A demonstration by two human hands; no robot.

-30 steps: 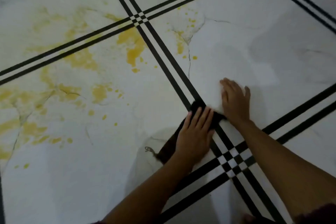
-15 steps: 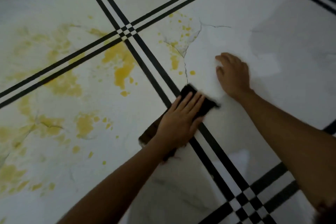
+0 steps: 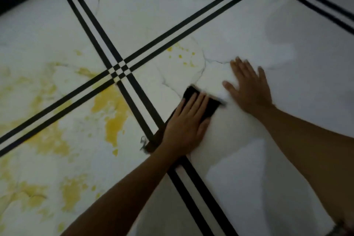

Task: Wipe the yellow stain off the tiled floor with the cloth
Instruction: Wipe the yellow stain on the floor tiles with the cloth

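While the left hand (image 3: 186, 126) presses flat, fingers straight, on the dark cloth (image 3: 207, 104) beside the black tile lines, the right hand (image 3: 249, 86) rests spread on the tiled floor (image 3: 287, 25); the yellow stain (image 3: 113, 113) lies further left.

Your left forearm (image 3: 118, 193) and right forearm (image 3: 306, 143) are bare from the frame edge down to the wrist, both long and lean, narrowing toward the wrist. Your left grip (image 3: 185, 126) and right grip (image 3: 249, 90) are bare as well, with slim fingers; the nails are too blurred to make out. A scrap of dark patterned fabric (image 3: 342, 226) shows at the lower right corner beside your right forearm; whether it is clothing cannot be told.
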